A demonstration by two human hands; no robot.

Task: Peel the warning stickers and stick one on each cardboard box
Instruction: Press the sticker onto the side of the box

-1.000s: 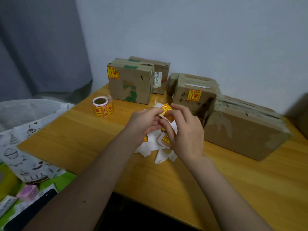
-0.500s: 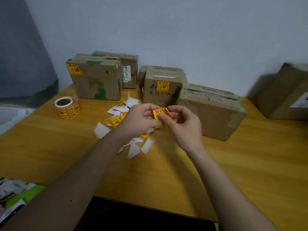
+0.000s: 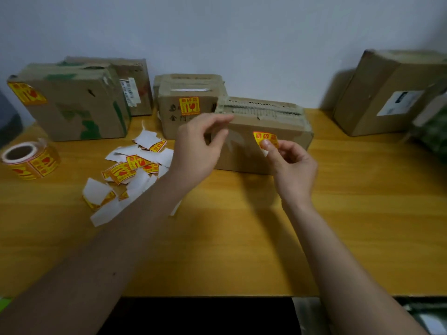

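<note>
My right hand (image 3: 291,165) pinches a yellow-and-red warning sticker (image 3: 264,139) in front of the low cardboard box (image 3: 290,128) in the middle. My left hand (image 3: 197,146) hovers at that box's left end, fingers apart, holding nothing. The left box (image 3: 72,110) carries a sticker (image 3: 26,93) on its front corner. A smaller box (image 3: 174,117) behind my left hand carries a sticker (image 3: 189,106) too. A large box (image 3: 377,93) with a white label stands at the right. The sticker roll (image 3: 29,160) lies at the far left.
A heap of white backing papers and loose stickers (image 3: 130,170) lies on the wooden table (image 3: 362,213) left of my left arm. Another box (image 3: 135,78) stands behind the left one. A dark green bag (image 3: 433,136) sits at the right edge.
My hands have parted: the right hand carried the peeled sticker right, up to the middle box's front, and the left hand let go. The camera view swung to the right.
</note>
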